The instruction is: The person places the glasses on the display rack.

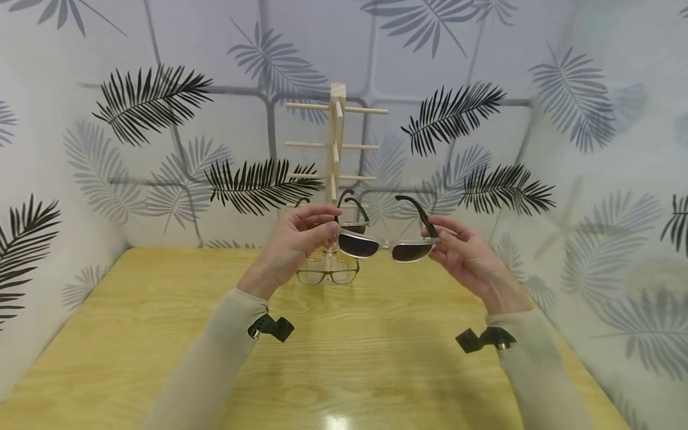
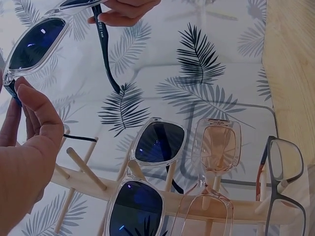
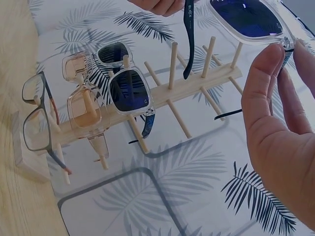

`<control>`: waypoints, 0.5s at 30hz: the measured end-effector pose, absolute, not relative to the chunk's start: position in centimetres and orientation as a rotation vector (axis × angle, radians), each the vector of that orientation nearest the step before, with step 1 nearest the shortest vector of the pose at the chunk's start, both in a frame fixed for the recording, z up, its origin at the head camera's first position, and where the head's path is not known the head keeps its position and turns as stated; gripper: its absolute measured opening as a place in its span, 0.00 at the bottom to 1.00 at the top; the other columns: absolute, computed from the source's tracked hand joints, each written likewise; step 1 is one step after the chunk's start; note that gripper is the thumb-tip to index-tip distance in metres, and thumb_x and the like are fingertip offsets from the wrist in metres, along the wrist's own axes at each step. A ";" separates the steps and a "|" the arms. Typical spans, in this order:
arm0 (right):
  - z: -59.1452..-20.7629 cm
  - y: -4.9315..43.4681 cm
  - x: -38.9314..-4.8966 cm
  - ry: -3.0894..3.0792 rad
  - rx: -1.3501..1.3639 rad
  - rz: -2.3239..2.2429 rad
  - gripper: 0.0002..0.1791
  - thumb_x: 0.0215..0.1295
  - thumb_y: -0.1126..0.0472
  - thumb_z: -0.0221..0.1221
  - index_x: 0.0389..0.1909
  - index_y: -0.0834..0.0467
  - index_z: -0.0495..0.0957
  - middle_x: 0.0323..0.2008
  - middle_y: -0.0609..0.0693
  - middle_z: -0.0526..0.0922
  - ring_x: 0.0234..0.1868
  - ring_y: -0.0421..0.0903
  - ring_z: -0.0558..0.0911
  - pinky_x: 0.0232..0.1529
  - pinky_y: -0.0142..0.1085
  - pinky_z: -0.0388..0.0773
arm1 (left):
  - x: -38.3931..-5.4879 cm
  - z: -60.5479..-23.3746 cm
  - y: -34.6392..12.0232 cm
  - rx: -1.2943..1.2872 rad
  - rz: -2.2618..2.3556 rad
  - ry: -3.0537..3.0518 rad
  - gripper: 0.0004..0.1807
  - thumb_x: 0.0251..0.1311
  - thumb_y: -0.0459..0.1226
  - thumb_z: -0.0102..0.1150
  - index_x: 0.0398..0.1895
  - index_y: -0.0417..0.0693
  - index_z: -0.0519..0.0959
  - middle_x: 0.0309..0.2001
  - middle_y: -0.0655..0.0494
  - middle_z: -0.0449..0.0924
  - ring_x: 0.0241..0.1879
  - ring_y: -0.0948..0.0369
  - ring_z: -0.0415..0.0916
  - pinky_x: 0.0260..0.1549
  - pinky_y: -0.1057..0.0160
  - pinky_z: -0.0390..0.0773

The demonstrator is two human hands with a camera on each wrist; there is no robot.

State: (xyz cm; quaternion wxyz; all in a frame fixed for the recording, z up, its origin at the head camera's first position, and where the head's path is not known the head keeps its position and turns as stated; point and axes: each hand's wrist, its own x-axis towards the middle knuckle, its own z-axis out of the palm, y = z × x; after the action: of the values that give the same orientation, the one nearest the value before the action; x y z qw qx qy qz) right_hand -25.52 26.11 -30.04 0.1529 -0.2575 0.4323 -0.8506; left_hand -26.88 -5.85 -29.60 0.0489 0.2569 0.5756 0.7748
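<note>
A pair of sunglasses [image 1: 359, 245] with a clear frame, dark lenses and black temples is held up between both hands. My left hand [image 1: 292, 242] pinches one end of the frame at the hinge, thumb in front. At the opposite hinge my right hand [image 1: 464, 254] pinches the other end. Both temples are unfolded and point away from me. Just behind rises a wooden eyeglass stand [image 1: 337, 125] with thin pegs on both sides. In the right wrist view, dark sunglasses [image 3: 130, 91], peach-tinted glasses [image 3: 84, 107] and grey-framed eyeglasses [image 3: 37, 129] rest on its lower pegs.
The stand's upper pegs [image 1: 368, 111] hold no glasses. Beneath the hands spreads a yellow wood-grain table [image 1: 344, 358]. Behind and to both sides are pale walls [image 1: 457, 54] printed with leaves. A black wrist camera [image 1: 271, 328] is strapped on each sleeve.
</note>
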 end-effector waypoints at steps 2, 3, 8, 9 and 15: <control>-29.9 26.0 -25.5 1.244 -0.729 -2.437 0.14 0.71 0.73 0.52 0.48 0.60 0.83 0.43 0.56 0.85 0.42 0.45 0.85 0.42 0.33 0.82 | -26.8 -29.5 -5.9 0.778 2.369 1.737 0.13 0.63 0.27 0.59 0.43 0.53 0.83 0.38 0.55 0.82 0.31 0.63 0.77 0.34 0.67 0.79; -29.9 26.0 -25.5 1.251 -0.723 -2.434 0.14 0.71 0.73 0.52 0.49 0.60 0.83 0.43 0.56 0.85 0.42 0.45 0.85 0.42 0.32 0.82 | -26.9 -29.6 -6.0 0.775 2.371 1.732 0.13 0.63 0.27 0.59 0.43 0.53 0.83 0.39 0.55 0.82 0.32 0.63 0.77 0.34 0.67 0.79; -29.7 25.4 -25.5 1.294 -0.700 -2.415 0.17 0.69 0.76 0.52 0.50 0.58 0.83 0.44 0.55 0.85 0.43 0.44 0.85 0.44 0.32 0.82 | -26.9 -29.7 -6.5 0.789 2.412 1.677 0.12 0.63 0.28 0.60 0.43 0.53 0.84 0.37 0.56 0.81 0.31 0.63 0.75 0.33 0.68 0.78; -29.6 25.2 -25.6 1.300 -0.700 -2.410 0.18 0.69 0.77 0.52 0.51 0.58 0.82 0.45 0.55 0.85 0.43 0.44 0.84 0.45 0.32 0.82 | -27.0 -29.7 -6.6 0.796 2.425 1.665 0.11 0.63 0.28 0.60 0.43 0.52 0.84 0.36 0.57 0.81 0.31 0.62 0.75 0.33 0.68 0.77; -29.2 24.2 -25.6 1.365 -0.667 -2.394 0.18 0.68 0.75 0.54 0.52 0.56 0.81 0.47 0.54 0.83 0.42 0.44 0.84 0.45 0.33 0.81 | -27.1 -29.8 -7.2 0.809 2.491 1.609 0.10 0.63 0.28 0.61 0.44 0.49 0.83 0.36 0.56 0.82 0.30 0.63 0.75 0.32 0.69 0.78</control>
State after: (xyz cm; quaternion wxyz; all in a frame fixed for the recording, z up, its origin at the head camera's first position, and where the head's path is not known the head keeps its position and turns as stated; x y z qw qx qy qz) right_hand -25.62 24.19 -29.17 0.1524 -0.2325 0.4759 -0.8344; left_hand -27.08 -7.16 -29.76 0.0336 0.2630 0.5231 0.8100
